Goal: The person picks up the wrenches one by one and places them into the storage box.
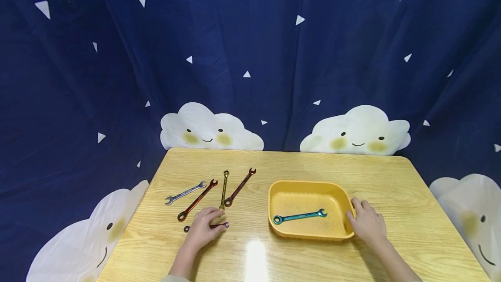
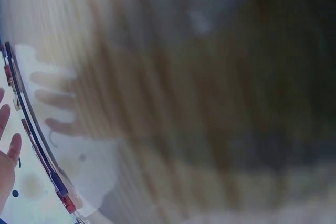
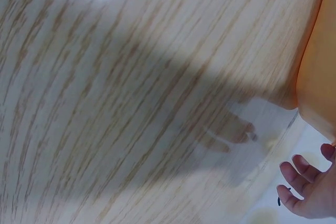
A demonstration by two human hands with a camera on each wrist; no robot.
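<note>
My left hand (image 1: pixel 203 228) is low over a small purple wrench (image 1: pixel 220 225), its fingers covering the middle of it. In the left wrist view the fingers (image 2: pixel 4 116) look spread, with nothing visible in them. A yellow-green wrench (image 1: pixel 224 188) lies just past the fingertips. Over on the right, my right hand (image 1: pixel 368 221) rests at the right rim of a yellow plastic bin (image 1: pixel 309 235), its thumb overlapping the edge. The right wrist view shows loosely spread fingers (image 3: pixel 295 179) beside the bin's wall. Inside the bin lies a teal combination wrench (image 1: pixel 299 216).
Beyond the left hand, a silver open-ended wrench (image 1: pixel 185 193), an orange-red wrench (image 1: pixel 198 200) and a dark red wrench (image 1: pixel 240 187) lie on the wooden table (image 1: pixel 250 169). A dark blue curtain (image 1: pixel 242 34) with clouds hangs behind the table's far edge.
</note>
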